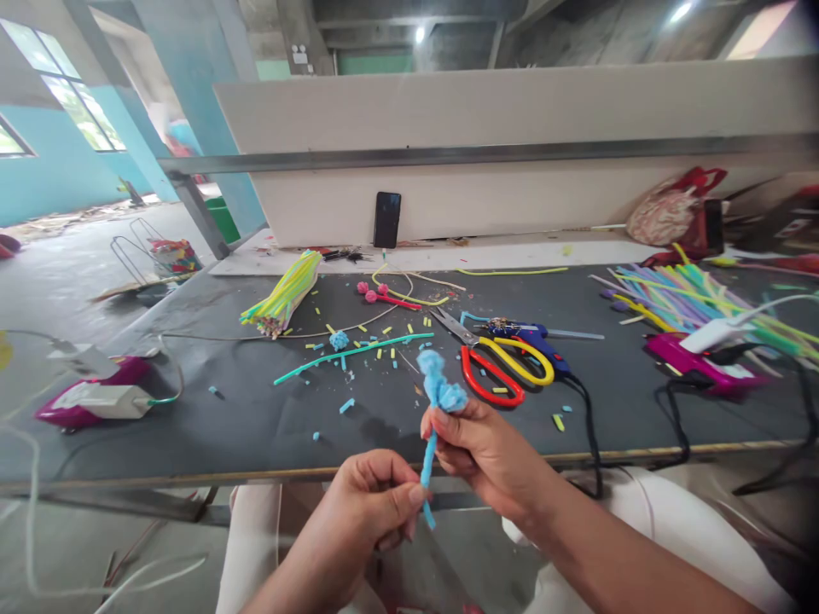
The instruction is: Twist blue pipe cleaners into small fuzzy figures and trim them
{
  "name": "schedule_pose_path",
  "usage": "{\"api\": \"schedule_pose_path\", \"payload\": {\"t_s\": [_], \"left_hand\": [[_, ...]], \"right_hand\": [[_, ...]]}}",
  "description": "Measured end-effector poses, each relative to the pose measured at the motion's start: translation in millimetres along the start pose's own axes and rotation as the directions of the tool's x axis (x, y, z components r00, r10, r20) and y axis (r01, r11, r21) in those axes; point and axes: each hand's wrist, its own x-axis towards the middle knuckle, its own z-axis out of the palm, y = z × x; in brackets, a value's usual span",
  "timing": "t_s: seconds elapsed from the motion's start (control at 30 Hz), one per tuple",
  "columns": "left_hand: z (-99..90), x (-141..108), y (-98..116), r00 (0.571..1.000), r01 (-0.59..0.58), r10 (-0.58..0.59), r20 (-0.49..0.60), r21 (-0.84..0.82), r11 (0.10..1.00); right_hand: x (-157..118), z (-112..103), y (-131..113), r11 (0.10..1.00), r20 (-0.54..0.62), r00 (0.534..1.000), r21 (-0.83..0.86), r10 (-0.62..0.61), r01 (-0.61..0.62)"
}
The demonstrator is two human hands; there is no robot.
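A blue pipe-cleaner flower [433, 368] with a twisted stem is held up over the table's front edge. My right hand [477, 443] pinches it just below the fuzzy pom-poms. Lower down, my left hand [377, 503] has thumb and finger closed on the stem near its bottom end. Beyond my hands lie scissors [505, 367] with one red and one yellow handle, blades apart. A blue glue gun [543, 341] rests behind them. One loose blue pom-pom [339, 340] sits beside a teal pipe cleaner [351, 354]. Pink pom-poms on a red stem [384, 295] lie farther back.
Bundles of pipe cleaners lie at the left [285, 294] and right [697, 298]. A phone [387, 219] leans against the back panel. Magenta power strips [95, 396] with cords sit at both sides. Blue and yellow snippets are scattered on the dark table [256, 435].
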Motion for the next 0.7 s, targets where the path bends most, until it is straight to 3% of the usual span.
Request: {"api": "schedule_pose_path", "payload": {"t_s": [0.1,0.23,0.3,0.37,0.43,0.47,0.57,0.7], "left_hand": [[-0.7,3,-12,0.986,0.093,-0.068,0.151,-0.164,0.982],[-0.3,10,-29,0.881,0.278,-0.103,0.463,-0.328,0.903],[1.0,12,-30,0.862,0.293,-0.109,0.495,-0.312,0.904],[1.6,12,-24,0.924,0.202,-0.099,0.371,-0.252,0.946],[0.6,9,-15,0.986,0.068,-0.048,0.157,-0.125,0.99],[-0.3,8,-10,0.998,0.008,-0.006,0.06,-0.03,1.0],[-2.7,7,0,0.974,-0.155,0.198,-0.11,0.314,0.937],[-1.6,8,4,0.87,-0.287,0.479,-0.119,0.668,0.686]], "right_hand": [[-2,2,6,0.996,0.057,0.998,0.086,-0.019,0.014],[-4,7,12,0.977,0.118,0.992,0.213,-0.048,0.021],[-4,8,12,0.977,0.14,0.988,0.213,-0.06,0.029],[-4,6,11,0.986,0.144,0.988,0.162,-0.055,0.031],[-5,6,10,0.995,0.13,0.991,0.098,-0.045,0.033],[-5,6,9,0.997,0.111,0.993,0.063,-0.043,0.036],[-5,10,11,0.996,0.041,0.999,-0.077,-0.033,0.036],[-2,16,15,0.964,-0.103,0.995,-0.263,0.001,-0.029]]}}
